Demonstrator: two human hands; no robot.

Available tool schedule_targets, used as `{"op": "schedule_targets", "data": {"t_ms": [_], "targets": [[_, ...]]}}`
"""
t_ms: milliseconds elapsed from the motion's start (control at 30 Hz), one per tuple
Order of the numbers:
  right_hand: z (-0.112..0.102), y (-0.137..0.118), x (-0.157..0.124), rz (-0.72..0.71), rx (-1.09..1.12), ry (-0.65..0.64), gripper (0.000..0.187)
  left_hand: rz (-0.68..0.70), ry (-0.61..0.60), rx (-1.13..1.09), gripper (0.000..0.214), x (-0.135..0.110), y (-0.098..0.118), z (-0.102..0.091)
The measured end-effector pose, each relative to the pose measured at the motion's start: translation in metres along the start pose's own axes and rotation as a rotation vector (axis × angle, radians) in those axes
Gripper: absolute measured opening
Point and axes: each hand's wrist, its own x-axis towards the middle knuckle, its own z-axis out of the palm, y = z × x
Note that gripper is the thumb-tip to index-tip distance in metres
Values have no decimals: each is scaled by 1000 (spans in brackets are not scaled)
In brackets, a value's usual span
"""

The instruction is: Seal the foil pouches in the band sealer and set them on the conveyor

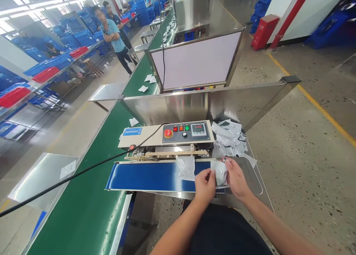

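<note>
Ceiling tubes point(46, 3): bright whitish light, upper left
Blue belt point(144, 176): pale glare streak near its middle
Steel partition point(172, 108): soft, blotchy reflections
Distant blue crates point(141, 10): hazy, details smeared
Frame edges: stretched by wide-angle distortion

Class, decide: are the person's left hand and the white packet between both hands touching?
Touching: the head view shows the left hand pinching the white packet at its left edge, with no gap.

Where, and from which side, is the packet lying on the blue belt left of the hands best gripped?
The packet is probably best pinched by its near edge, from the camera side: it lies on the blue belt with its far edge at the beige machine, while the near edge looks free.
</note>
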Motion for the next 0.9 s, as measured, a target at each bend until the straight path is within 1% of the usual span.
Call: {"op": "schedule_targets", "data": {"t_ms": [67, 133, 233, 333, 400, 467, 533, 600, 700, 800, 833, 900], "targets": [[-8, 0, -1, 11, 56, -33, 91, -59, 28, -79, 58, 10, -1, 7], [-21, -1, 0, 29, -38, -53, 87, -91, 23, -117, 60, 18, -3, 9], [-37, -1, 5, 12, -198, -41, 78, -98, -40, -106, 60, 26, -6, 7], [-48, 2, 14, 25, -211, -34, 69, -102, -93, -53, 58, 34, -10, 7], [-53, 5, 21, 90, -175, 10, 62, -148, -70, -9, 58, 42, -14, 8], [-55, 9, 29, 152, -132, 77, 56, -227, -21, 0, 59, 50, -19, 10], [-52, 13, 35, 181, -122, 109, 50, -293, 28, -33, 58, 58, -24, 12], [-45, 15, 40, 180, -145, 107, 44, -313, 73, -73, 56, 63, -26, 10], [-26, 17, 48, 161, -202, 63, 34, -312, 153, -99, 53, 66, -24, -4], [-11, 12, 60, 94, -291, 11, 30, -303, 221, -93, 51, 60, -20, -32], [-8, 9, 67, 51, -328, 16, 30, -283, 261, -77, 50, 56, -19, -42], [-6, -1, 84, -55, -393, 69, 34, -195, 413, -11, 48, 43, -18, -60]]}}
